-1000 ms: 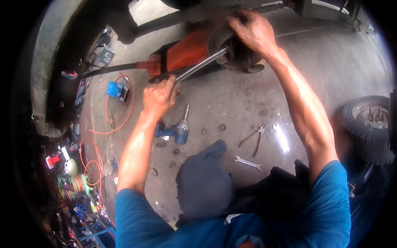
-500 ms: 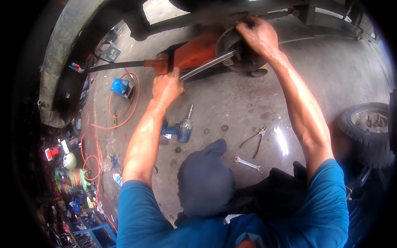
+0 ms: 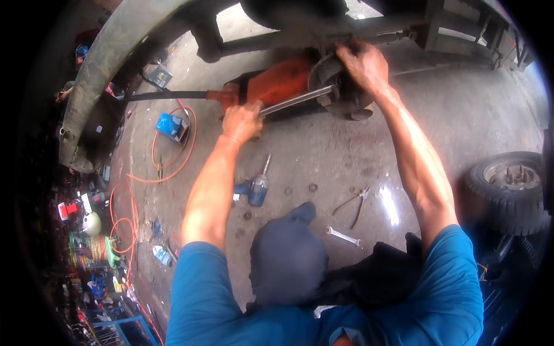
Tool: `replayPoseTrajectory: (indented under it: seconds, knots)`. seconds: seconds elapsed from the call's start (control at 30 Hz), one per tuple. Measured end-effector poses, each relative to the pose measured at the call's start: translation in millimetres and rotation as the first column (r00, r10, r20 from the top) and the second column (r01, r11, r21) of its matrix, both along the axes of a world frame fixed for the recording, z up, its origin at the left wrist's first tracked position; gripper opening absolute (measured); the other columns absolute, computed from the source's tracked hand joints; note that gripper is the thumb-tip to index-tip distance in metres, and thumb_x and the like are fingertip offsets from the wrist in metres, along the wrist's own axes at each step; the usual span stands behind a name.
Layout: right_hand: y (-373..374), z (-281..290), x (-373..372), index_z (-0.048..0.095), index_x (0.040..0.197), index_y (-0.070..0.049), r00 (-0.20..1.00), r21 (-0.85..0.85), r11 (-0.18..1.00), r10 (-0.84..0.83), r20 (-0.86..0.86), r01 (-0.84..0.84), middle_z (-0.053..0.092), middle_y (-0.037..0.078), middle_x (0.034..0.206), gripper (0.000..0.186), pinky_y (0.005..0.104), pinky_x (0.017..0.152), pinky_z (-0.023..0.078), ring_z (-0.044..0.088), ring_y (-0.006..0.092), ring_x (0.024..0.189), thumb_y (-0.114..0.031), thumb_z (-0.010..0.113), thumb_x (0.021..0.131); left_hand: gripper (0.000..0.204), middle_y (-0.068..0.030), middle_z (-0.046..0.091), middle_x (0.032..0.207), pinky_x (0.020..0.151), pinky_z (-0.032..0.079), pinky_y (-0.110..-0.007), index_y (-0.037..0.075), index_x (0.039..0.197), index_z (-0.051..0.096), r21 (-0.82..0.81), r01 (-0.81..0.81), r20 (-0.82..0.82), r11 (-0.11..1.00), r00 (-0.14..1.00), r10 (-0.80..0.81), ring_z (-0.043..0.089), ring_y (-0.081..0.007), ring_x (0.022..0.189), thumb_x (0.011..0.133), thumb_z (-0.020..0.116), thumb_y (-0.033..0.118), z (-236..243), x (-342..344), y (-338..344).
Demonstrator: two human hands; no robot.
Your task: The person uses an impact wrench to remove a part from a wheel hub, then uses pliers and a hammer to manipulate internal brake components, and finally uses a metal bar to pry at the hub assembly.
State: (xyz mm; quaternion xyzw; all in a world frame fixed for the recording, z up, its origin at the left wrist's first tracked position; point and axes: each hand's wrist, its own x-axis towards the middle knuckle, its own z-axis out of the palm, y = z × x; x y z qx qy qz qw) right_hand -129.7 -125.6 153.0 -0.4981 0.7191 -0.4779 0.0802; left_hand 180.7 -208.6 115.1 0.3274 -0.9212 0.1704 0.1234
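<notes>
Nearest of all, blue sleeves [image 3: 208, 282] on both arms, with dark cloth [image 3: 288, 262] bunched in between. A bit farther, on the floor [image 3: 323, 155], a silver wrench [image 3: 344, 237], open at both ends, and just past it a pair of pliers [image 3: 363, 203] with handles spread apart. To the left, a small dark nut [image 3: 247, 215], then a blue power tool [image 3: 258, 190] on its side, with its long nose to the far side. Between power tool and pliers, two little rings [image 3: 313, 187]. Off to the right, a big black tire [image 3: 508, 205] with bolts in the middle.

Farther on the left, a loop of orange hose [image 3: 146, 180] and a blue box [image 3: 168, 123]. Then the left hand [image 3: 242, 121] — fingers wrapped tight around the near end of a long silver bar [image 3: 297, 101]. Far end of the bar, up and to the right, at a round dark metal part [image 3: 326, 72]. On top of that part, the right hand [image 3: 365, 68], fingers bent over the edge — cannot tell if gripping or just resting. Behind the bar, a red jack [image 3: 277, 83] with a black handle [image 3: 167, 96] out to the left. Farthest, a dark metal beam [image 3: 254, 45].
</notes>
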Motion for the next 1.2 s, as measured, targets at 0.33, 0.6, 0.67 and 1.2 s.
replayPoseTrajectory:
  seconds: [0.33,0.6,0.67,1.2]
  knots:
    - [4,6,8,0.071,0.095,-0.004,0.999,-0.100,0.994,0.032,-0.041,-0.036,0.068,0.019,0.091,0.040,0.0381,0.079,0.051,0.066,0.0328,0.086,-0.041,0.065,0.080,0.032,-0.0095,0.068,0.079,0.060,0.051,-0.043,0.012,0.095,0.064,0.038,0.192,-0.314,0.981,0.934,-0.171,0.064,-0.0327,0.068,0.063,0.065,0.009,-50,-37,-9]
    - [14,-40,-18,0.059,0.114,0.003,0.994,-0.321,0.944,-0.037,0.105,0.069,0.054,0.025,0.123,0.061,0.0403,0.092,0.044,0.054,0.0366,0.112,-0.052,0.058,0.087,0.035,-0.0197,0.068,0.088,0.067,0.052,-0.042,0.009,0.104,0.065,0.598,-0.272,-0.181,0.754,0.870,0.458,0.066,-0.0370,0.077,0.069,0.066,0.012,-133,54,105]
    - [28,-64,-20,0.054,0.116,0.005,0.852,-0.284,0.916,-0.105,0.514,0.284,0.058,0.023,0.117,0.052,0.0379,0.092,0.045,0.057,0.0312,0.108,-0.040,0.058,0.090,0.032,-0.0208,0.067,0.083,0.066,0.051,-0.040,0.005,0.103,0.065,0.735,-0.298,-0.158,0.609,0.799,0.581,0.066,-0.0334,0.075,0.073,0.068,0.017,-162,74,138]
    - [73,-137,26,0.048,0.123,0.001,0.642,0.134,0.958,0.063,0.764,-0.254,0.061,0.012,0.095,0.057,0.0317,0.067,0.051,0.061,0.0207,0.080,-0.048,0.048,0.095,0.021,-0.0100,0.062,0.075,0.052,0.045,-0.032,-0.001,0.090,0.059,0.572,0.186,-0.659,0.799,0.684,0.313,0.056,-0.0236,0.055,0.094,0.055,0.019,-122,8,121]
